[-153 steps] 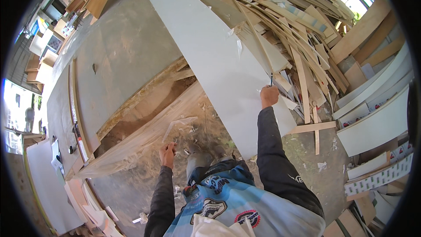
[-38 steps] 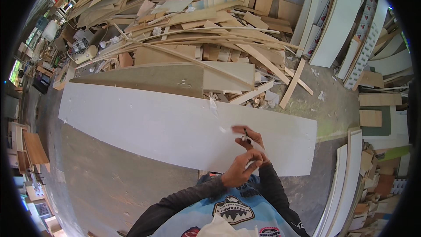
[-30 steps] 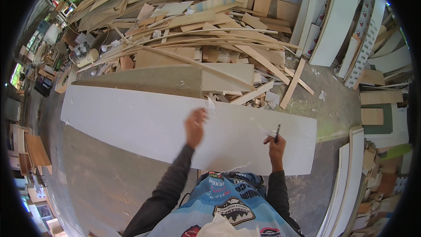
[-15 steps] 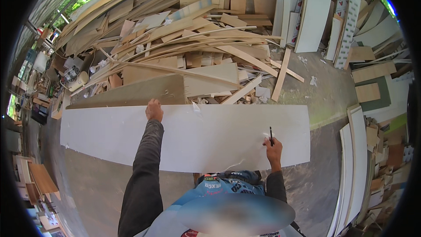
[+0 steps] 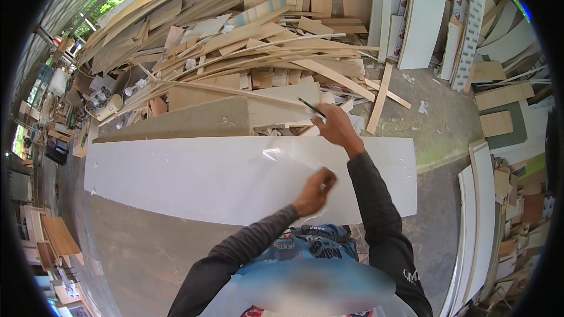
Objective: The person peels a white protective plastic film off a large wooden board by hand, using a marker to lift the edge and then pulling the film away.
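A long white board (image 5: 170, 176) lies across in front of me, its surface smooth and slightly shiny. My right hand (image 5: 339, 127) is closed over the board's far edge, gripping a thin dark pencil (image 5: 309, 107) that points up and left. Above the right-middle of the board, my left hand (image 5: 315, 191) has its fingers pinched together and slightly blurred. What they hold, if anything, cannot be made out. A shiny piece of clear film (image 5: 272, 153) catches the light on the board, up and left of that hand.
Beyond the board is a heap of wood offcuts and strips (image 5: 264, 53), with a light brown panel (image 5: 200, 120) close to its far edge. Tall white panels (image 5: 422, 17) lean at the back right. Long white boards (image 5: 479, 217) stand at the right. Concrete floor (image 5: 135, 246) shows around.
My left hand has let go of the board's far edge and come right and nearer. My right hand has moved up and left to the far edge with the pencil. The film has shifted.
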`<state>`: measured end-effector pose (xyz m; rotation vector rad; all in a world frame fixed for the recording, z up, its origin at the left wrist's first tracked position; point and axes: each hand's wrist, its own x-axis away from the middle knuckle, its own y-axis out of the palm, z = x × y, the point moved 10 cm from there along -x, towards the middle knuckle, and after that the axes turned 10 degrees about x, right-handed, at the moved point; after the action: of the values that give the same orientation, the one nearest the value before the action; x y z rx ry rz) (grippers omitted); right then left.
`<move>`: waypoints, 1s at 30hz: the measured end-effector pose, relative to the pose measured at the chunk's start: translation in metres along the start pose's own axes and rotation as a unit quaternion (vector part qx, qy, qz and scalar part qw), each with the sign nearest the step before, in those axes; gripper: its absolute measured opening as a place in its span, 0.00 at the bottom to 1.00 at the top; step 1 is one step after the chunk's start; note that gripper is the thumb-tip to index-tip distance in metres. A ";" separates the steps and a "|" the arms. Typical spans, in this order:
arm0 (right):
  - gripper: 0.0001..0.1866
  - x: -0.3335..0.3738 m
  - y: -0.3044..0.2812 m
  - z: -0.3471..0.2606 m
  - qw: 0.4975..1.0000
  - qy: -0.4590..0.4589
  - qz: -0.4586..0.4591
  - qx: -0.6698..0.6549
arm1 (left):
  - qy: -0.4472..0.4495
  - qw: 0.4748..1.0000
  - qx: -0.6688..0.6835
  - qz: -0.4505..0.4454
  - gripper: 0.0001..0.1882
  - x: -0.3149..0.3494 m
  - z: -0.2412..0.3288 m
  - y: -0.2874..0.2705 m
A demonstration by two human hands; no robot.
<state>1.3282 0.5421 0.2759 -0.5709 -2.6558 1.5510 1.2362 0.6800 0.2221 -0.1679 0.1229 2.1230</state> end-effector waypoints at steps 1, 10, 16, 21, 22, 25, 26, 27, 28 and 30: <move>0.20 -0.013 -0.008 -0.027 0.998 -0.048 -0.003 -0.026 | 0.022 0.997 0.075 -0.027 0.05 0.004 0.013 0.021; 0.22 0.005 -0.110 -0.005 0.997 0.025 0.070 -0.021 | 0.061 0.949 -0.129 0.283 0.16 -0.017 0.045 -0.101; 0.12 0.138 -0.029 0.127 0.966 0.214 0.087 -0.114 | -0.122 0.822 -0.458 0.317 0.19 0.016 -0.079 -0.203; 0.10 0.230 0.030 0.135 0.926 0.299 0.083 -0.216 | -0.074 0.847 -0.412 0.329 0.09 0.021 -0.102 -0.198; 0.09 0.242 0.038 0.134 0.921 0.311 0.083 -0.220 | -0.061 0.871 -0.368 0.319 0.09 0.014 -0.096 -0.185; 0.14 0.260 0.052 0.122 0.916 0.326 0.066 -0.224 | -0.034 0.937 -0.227 0.265 0.10 -0.001 -0.064 -0.124; 0.17 0.255 0.048 0.107 0.920 0.315 0.070 -0.224 | -0.041 0.953 -0.209 0.214 0.12 -0.005 -0.053 -0.097; 0.20 0.251 0.044 0.094 0.923 0.303 0.074 -0.224 | -0.018 0.971 -0.149 0.187 0.12 -0.006 -0.041 -0.068; 0.27 0.245 0.042 0.083 0.936 0.273 0.070 -0.210 | -0.024 0.985 -0.086 0.151 0.08 -0.009 -0.020 -0.037; 0.28 0.233 0.032 0.067 0.927 0.257 0.110 -0.248 | -0.080 0.990 0.057 0.100 0.06 -0.007 -0.007 0.009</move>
<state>1.1071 0.5739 0.1752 -1.1419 -2.5898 0.5914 1.2328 0.6688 0.2164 0.0854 0.1710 2.3122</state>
